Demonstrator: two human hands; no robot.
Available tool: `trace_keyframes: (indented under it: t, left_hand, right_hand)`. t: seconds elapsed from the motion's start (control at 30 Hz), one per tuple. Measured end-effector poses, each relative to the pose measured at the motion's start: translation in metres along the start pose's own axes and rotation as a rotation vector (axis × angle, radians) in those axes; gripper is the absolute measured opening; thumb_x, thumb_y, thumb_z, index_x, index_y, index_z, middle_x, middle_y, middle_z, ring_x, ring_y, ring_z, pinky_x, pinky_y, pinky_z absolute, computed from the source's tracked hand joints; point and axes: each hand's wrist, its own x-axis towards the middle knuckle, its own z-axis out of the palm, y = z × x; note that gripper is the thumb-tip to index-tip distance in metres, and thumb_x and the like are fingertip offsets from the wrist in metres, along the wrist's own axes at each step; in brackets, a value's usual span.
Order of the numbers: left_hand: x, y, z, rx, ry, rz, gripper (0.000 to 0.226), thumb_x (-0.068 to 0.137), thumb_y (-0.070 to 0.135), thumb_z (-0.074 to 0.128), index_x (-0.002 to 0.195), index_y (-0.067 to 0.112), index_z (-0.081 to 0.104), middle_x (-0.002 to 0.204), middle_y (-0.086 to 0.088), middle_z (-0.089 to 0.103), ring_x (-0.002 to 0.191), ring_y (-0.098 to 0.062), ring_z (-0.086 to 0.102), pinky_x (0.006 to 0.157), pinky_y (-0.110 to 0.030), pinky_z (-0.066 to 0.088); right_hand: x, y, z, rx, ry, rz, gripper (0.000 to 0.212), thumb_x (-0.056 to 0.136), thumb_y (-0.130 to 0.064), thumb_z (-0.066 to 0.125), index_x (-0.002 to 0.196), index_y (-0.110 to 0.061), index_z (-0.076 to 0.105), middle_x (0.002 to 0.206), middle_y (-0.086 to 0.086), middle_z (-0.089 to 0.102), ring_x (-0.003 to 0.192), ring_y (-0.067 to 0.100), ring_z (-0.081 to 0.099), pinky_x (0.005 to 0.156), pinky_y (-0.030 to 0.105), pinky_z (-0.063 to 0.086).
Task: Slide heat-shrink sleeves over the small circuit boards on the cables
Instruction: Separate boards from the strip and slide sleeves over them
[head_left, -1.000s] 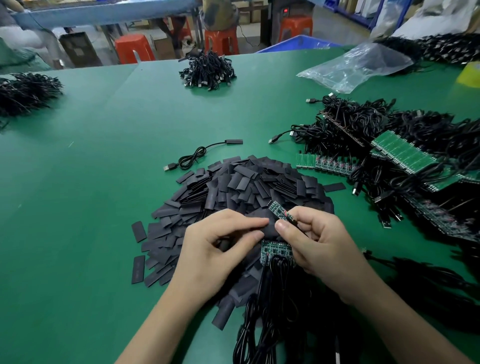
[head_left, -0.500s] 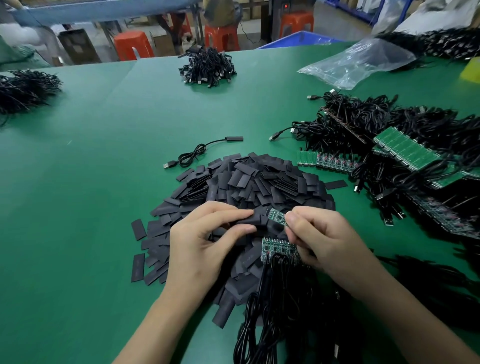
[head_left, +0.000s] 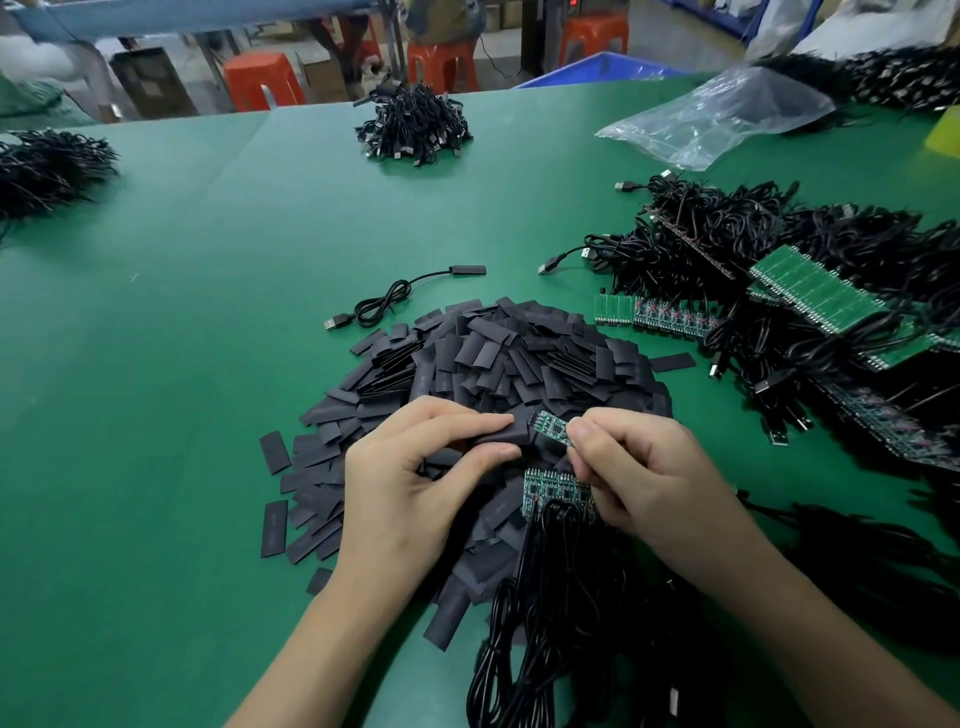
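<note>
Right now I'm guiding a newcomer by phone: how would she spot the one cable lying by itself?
Find the heap of black sleeves on the green table. Just beyond its far edge lies the lone cable, loosely coiled, a USB plug at one end, a black sleeved tip at the other. All other cables sit in tangled bundles.

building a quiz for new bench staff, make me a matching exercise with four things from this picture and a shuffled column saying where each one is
Things
1. heat-shrink sleeve lifted off the pile
2. small circuit board at that sleeve's mouth
3. clear plastic bag
4. single coiled cable

Places
a. alone on the table, just beyond the sleeve pile
b. pinched in the right hand
c. far right of the table
d. held in the left hand

Pairs: 1-d, 2-b, 3-c, 4-a
</note>
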Motion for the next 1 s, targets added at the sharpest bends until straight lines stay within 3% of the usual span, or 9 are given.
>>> trace_keyframes:
  t: [0.27, 0.43, 0.53, 0.63, 0.87, 1.0]
  left_hand:
    - [-0.001, -0.001, -0.002, 0.027, -0.019, 0.028, 0.019, 0.081, 0.021, 0.083, 0.099, 0.021, 0.081, 0.093, 0.009, 0.071, 0.088, -0.007, 0.068, 0.080, -0.012, 0.046]
    - [0.002, -0.010, -0.012, 0.116, -0.192, 0.161, 0.020, 0.085, 0.023, 0.080, 0.104, 0.018, 0.082, 0.095, 0.007, 0.069, 0.089, -0.003, 0.066, 0.080, -0.013, 0.047]
    - [0.004, -0.013, -0.015, 0.097, -0.288, 0.180, 0.021, 0.086, 0.027, 0.079, 0.105, 0.019, 0.082, 0.096, 0.008, 0.069, 0.088, -0.007, 0.067, 0.078, -0.020, 0.051]
    - [0.002, -0.012, -0.010, 0.066, -0.346, 0.189, 0.023, 0.086, 0.029, 0.080, 0.106, 0.019, 0.081, 0.096, 0.009, 0.069, 0.088, -0.006, 0.067, 0.079, -0.018, 0.050]
    - [0.000, -0.009, -0.008, 0.066, -0.213, 0.141, 0.020, 0.085, 0.026, 0.080, 0.103, 0.019, 0.081, 0.093, 0.010, 0.069, 0.087, -0.007, 0.067, 0.076, -0.019, 0.050]
    - [-0.001, -0.007, -0.007, 0.042, -0.192, 0.143, 0.020, 0.085, 0.025, 0.080, 0.103, 0.017, 0.081, 0.095, 0.012, 0.069, 0.089, -0.006, 0.067, 0.079, -0.015, 0.048]
  right_hand:
    - [-0.002, -0.005, 0.001, -0.161, -0.027, -0.053, 0.043, 0.105, -0.030, 0.051, 0.065, -0.013, 0.051, 0.050, -0.006, 0.040, 0.046, 0.005, 0.035, 0.049, 0.024, 0.030]
    - [-0.002, -0.004, 0.000, -0.307, -0.094, -0.075, 0.043, 0.103, -0.035, 0.050, 0.066, -0.014, 0.050, 0.059, 0.006, 0.045, 0.050, 0.007, 0.037, 0.051, 0.021, 0.029]
    - [-0.002, -0.003, 0.000, -0.330, -0.139, -0.053, 0.042, 0.102, -0.038, 0.050, 0.067, -0.016, 0.052, 0.059, 0.002, 0.047, 0.052, 0.007, 0.039, 0.052, 0.022, 0.031]
    - [-0.002, -0.002, -0.001, -0.320, -0.171, -0.028, 0.039, 0.102, -0.037, 0.051, 0.067, -0.020, 0.057, 0.058, -0.001, 0.049, 0.051, 0.007, 0.041, 0.053, 0.024, 0.032]
    - [0.000, -0.003, -0.009, -0.037, -0.200, 0.067, 0.027, 0.105, -0.030, 0.054, 0.083, -0.027, 0.068, 0.054, -0.005, 0.046, 0.049, 0.010, 0.041, 0.050, 0.026, 0.034]
    - [0.001, -0.001, -0.012, -0.063, -0.200, 0.044, 0.025, 0.104, -0.025, 0.056, 0.082, -0.026, 0.066, 0.053, -0.009, 0.048, 0.049, 0.007, 0.042, 0.051, 0.025, 0.036]
